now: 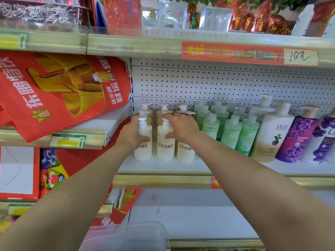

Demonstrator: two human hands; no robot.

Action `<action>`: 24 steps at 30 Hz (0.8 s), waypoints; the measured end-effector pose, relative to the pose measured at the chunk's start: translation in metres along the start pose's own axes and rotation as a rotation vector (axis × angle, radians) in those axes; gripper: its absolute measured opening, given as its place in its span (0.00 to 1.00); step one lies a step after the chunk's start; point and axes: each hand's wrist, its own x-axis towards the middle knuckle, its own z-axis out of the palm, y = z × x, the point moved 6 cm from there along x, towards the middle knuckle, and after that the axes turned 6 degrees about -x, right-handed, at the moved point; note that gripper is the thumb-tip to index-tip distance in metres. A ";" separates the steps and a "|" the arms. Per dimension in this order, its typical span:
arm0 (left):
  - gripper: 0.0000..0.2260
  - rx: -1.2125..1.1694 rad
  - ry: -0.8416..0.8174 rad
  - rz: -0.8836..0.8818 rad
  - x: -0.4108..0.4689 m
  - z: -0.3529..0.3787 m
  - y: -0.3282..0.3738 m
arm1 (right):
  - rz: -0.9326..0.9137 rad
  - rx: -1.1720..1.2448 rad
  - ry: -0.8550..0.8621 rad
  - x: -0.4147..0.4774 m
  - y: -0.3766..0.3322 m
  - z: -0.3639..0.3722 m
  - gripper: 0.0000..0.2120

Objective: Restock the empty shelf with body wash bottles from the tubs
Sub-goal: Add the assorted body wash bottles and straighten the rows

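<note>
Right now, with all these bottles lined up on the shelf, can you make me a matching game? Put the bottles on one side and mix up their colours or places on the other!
Things:
1. ZYOME bottles
2. green bottles
3. OLAY bottle
4. flowery bottle

Clues:
A. purple
B. farthest left in the row
C. between ZYOME and OLAY
D. white on top, tan at the bottom

Pairs: 1-B, 2-C, 3-D, 4-A

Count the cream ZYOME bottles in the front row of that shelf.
3. The left bottle is gripped by the left hand, the middle bottle stands between the hands, the right bottle sits under the right hand. More stand behind, partly hidden.
</note>
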 end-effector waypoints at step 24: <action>0.42 0.408 -0.209 0.190 0.007 0.141 0.206 | 0.055 0.056 -0.216 -0.058 0.222 -0.001 0.35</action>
